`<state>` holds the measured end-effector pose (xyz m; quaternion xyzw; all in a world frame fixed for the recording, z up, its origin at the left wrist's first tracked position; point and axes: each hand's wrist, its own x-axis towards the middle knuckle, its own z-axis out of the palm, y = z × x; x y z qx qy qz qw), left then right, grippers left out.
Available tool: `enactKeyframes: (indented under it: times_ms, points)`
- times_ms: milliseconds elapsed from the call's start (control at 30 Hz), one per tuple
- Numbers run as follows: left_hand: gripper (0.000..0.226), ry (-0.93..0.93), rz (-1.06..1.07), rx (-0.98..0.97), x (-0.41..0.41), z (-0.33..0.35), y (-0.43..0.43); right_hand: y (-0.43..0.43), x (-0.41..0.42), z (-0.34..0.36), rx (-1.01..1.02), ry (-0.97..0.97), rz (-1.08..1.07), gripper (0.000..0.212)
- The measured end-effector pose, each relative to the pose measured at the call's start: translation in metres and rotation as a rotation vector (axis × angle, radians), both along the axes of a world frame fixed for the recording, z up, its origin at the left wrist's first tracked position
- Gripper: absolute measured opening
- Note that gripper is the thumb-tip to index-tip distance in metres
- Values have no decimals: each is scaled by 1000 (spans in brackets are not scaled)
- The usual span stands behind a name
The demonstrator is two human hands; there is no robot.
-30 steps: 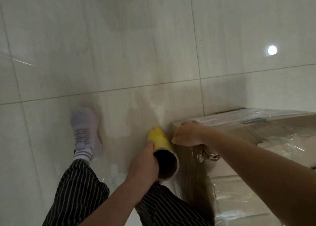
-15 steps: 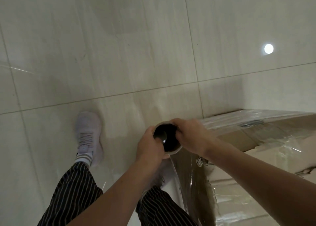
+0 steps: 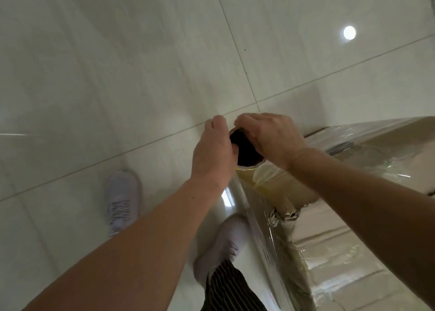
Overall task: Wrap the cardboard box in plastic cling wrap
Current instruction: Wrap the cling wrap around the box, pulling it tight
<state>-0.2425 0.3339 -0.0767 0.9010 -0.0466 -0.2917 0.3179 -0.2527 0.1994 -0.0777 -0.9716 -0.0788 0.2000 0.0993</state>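
The left hand (image 3: 211,150) and right hand (image 3: 268,136) curl their fingers (image 3: 244,120) round the open end of the cling wrap roll (image 3: 246,149), seemingly upright against the left corner of the film-covered cardboard box (image 3: 381,150) on the floor (image 3: 117,75).

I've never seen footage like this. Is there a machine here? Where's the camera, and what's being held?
No machine: these are a person's two bare hands, filmed by one wide-angle camera worn on their head, looking down. The left hand and right hand both grip the top end of a roll of clear plastic cling wrap on a hollow cardboard tube. Its film stretches to the brown cardboard box, already shiny with wrap. The box stands on a pale tiled floor, beside the person's white shoes.
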Motion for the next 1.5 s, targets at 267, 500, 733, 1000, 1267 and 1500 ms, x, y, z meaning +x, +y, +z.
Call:
enactKeyframes:
  times_ms: [267, 500, 733, 1000, 1267, 1500]
  points:
    - [21, -3, -64, -36, -9, -1, -9, -7, -28, -5, 211, 351, -889, 17]
    - [23, -61, -226, -36, 30, -2, -31, -23, -2, -6, 78, -14, -446, 20]
    - [20, -31, -274, -79, 46, -7, -73, -56, 12, -12, 20, -69, -449, 15]
    - [23, -10, -351, -89, 43, -11, -84, -54, -23, -16, 332, 338, -1422, 21]
    - [24, 5, -422, -32, 47, -8, -107, -75, -17, -14, 133, 145, -1192, 13]
    - [21, -51, -452, -55, 41, -6, -167, -137, -13, -2, -53, 52, -652, 17]
